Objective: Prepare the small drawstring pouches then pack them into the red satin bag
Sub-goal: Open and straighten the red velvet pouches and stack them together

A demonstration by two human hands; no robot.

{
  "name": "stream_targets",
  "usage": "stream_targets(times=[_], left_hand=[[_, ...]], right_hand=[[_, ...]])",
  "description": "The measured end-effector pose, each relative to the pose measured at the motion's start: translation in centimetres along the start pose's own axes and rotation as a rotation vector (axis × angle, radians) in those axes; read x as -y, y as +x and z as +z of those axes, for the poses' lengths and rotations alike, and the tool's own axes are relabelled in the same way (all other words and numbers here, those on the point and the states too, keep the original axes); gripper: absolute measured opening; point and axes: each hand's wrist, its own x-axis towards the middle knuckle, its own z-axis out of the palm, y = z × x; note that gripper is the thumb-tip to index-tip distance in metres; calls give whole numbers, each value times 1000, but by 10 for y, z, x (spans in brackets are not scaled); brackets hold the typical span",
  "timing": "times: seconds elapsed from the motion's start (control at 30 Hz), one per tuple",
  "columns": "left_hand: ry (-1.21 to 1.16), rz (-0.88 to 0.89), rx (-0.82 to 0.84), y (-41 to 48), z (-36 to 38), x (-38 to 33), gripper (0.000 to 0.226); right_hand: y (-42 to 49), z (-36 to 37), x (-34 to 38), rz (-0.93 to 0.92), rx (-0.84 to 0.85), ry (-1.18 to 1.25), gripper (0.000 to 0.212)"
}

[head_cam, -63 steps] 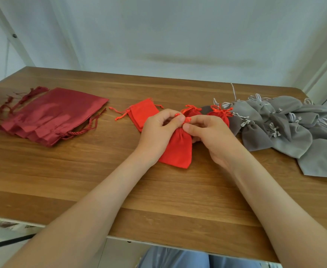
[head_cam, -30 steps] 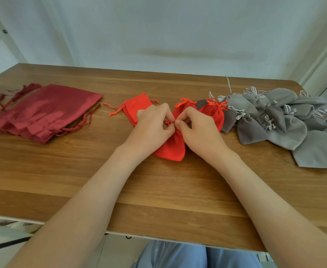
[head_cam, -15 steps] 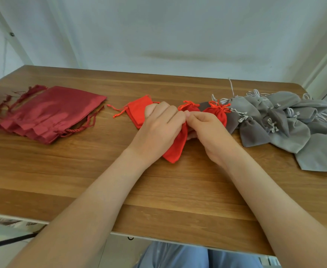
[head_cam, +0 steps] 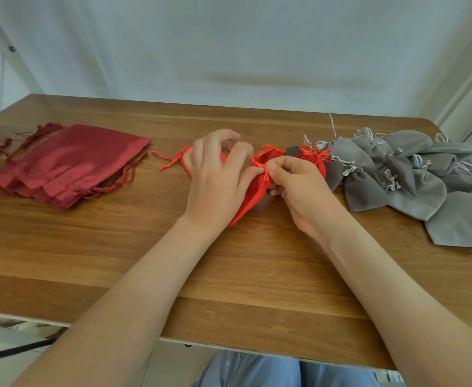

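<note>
A small red drawstring pouch (head_cam: 253,196) lies at the table's middle, its neck gathered. My left hand (head_cam: 218,180) pinches the cord at the neck with thumb and forefinger, the other fingers lifted. My right hand (head_cam: 296,185) grips the neck and cord from the right. Two tied red pouches (head_cam: 314,159) sit just behind my hands, and a flat red pouch (head_cam: 184,160) is partly hidden behind my left hand. The red satin bag (head_cam: 70,163) lies flat at the far left, on top of a small stack of the same bags.
Several grey drawstring pouches (head_cam: 405,174) are heaped at the right, reaching the table's right edge. The wooden table (head_cam: 117,261) has its front edge close to my body. A white wall stands behind.
My left hand's fingers have lifted and spread off the pouch, leaving only a pinch at the cord. The pouch neck is drawn tighter. Earlier the pouch lay flatter under both hands.
</note>
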Motion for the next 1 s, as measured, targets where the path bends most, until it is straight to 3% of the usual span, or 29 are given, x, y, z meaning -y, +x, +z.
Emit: stream_targets(times=[0.1,0.23,0.47,0.77,1.0], left_hand=[[60,74,2,-1,0,-2,10],[85,162,7,0,0,-3,23],[68,-1,-45,0,-1,-3,20],[165,131,18,-2,-1,-3,18],[117,240,78,-1,0,-4,16]], right_hand=[[0,0,1,-13,1,27,27],[0,0,0,-15,-4,26,27],[0,0,2,-10,45,69,24],[0,-1,2,6,9,34,24],[3,-9,5,46,-289,-57,23]])
